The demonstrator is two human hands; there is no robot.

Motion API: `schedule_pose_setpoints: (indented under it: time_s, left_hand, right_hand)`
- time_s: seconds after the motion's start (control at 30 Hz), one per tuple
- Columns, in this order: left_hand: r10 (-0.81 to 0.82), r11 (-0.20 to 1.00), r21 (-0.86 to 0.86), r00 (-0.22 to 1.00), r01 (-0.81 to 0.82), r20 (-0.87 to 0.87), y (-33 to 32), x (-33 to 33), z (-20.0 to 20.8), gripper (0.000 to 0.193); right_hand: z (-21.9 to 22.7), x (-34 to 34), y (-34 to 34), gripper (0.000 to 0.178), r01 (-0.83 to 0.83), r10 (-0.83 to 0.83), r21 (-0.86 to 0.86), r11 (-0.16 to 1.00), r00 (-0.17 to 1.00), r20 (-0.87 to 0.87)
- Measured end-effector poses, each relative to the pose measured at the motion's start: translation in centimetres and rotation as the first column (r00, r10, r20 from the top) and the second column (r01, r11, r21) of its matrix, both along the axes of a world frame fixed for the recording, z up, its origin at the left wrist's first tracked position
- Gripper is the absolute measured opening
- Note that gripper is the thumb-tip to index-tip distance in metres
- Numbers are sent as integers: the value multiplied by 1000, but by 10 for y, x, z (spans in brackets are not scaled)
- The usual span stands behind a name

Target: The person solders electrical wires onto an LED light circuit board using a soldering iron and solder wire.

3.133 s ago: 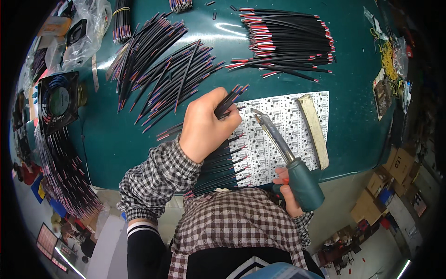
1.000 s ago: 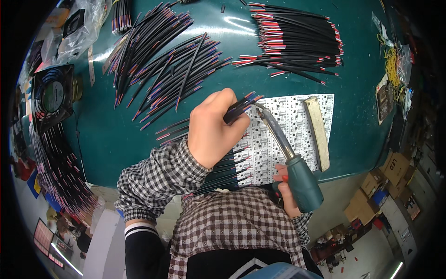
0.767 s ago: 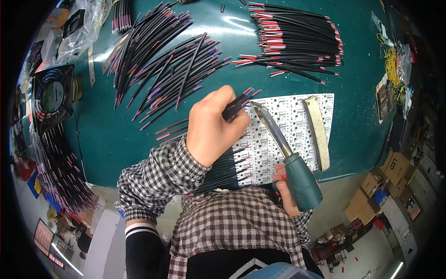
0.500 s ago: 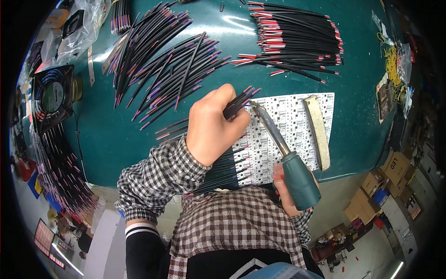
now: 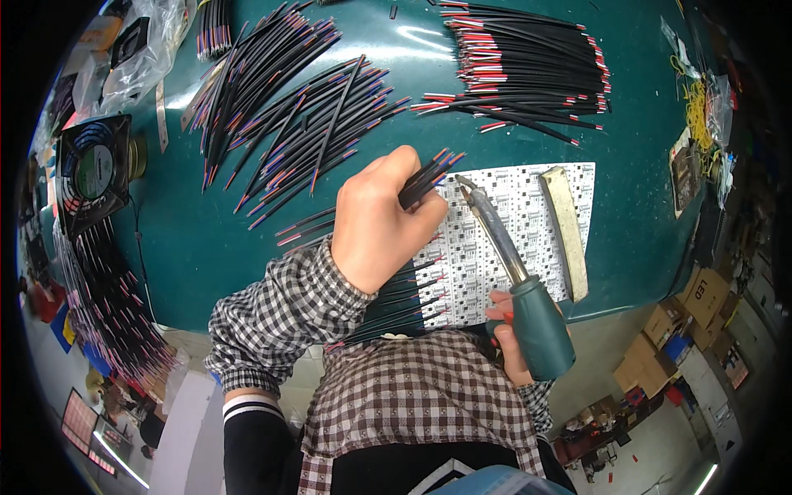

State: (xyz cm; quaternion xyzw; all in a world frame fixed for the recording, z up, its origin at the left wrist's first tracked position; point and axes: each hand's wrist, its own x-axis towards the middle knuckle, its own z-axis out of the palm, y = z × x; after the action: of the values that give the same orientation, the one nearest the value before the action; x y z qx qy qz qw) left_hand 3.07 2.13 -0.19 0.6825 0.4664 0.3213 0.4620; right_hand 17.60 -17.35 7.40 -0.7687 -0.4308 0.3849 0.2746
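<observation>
Closed round a small bundle of black wires (image 5: 426, 180) is my left hand (image 5: 384, 216); the stripped ends poke out past thumb and forefinger. My right hand (image 5: 513, 342) grips a soldering iron (image 5: 540, 330) by its green handle, and the handle hides part of the fingers. The iron's tip is just right of the wire ends, above a white sheet of small circuit boards (image 5: 499, 223). Along the sheet's left edge lie several black wires (image 5: 404, 290), their ends over the boards. A pale, worn bar (image 5: 564, 235) rests across the sheet's right part.
Loose black wires (image 5: 318, 132) with blue and orange ends spread over the green table (image 5: 223, 272). At the back right is a pile of wires with red and white ends (image 5: 536, 66). A fan (image 5: 95, 173) stands at the left edge, near hanging wires (image 5: 111, 305). Yellow strands (image 5: 697, 115) lie far right.
The soldering iron has shifted slightly right and toward me, so its tip is now apart from the wire ends. My left hand and its bundle have barely moved.
</observation>
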Motion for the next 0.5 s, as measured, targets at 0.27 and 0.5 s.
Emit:
schedule_pose_setpoints:
  time_s: [0.27,0.5]
  left_hand:
    - [-121,924,-335,970,187,209,10,-29,11,10]
    - [-108,940,-308,984,147,143,-2,-42,51,17]
  right_hand:
    - [-6,5,-13,57,182,-148,69,981,927,-344]
    - [-9,3,-18,53,335,-285,41,941,854,-435]
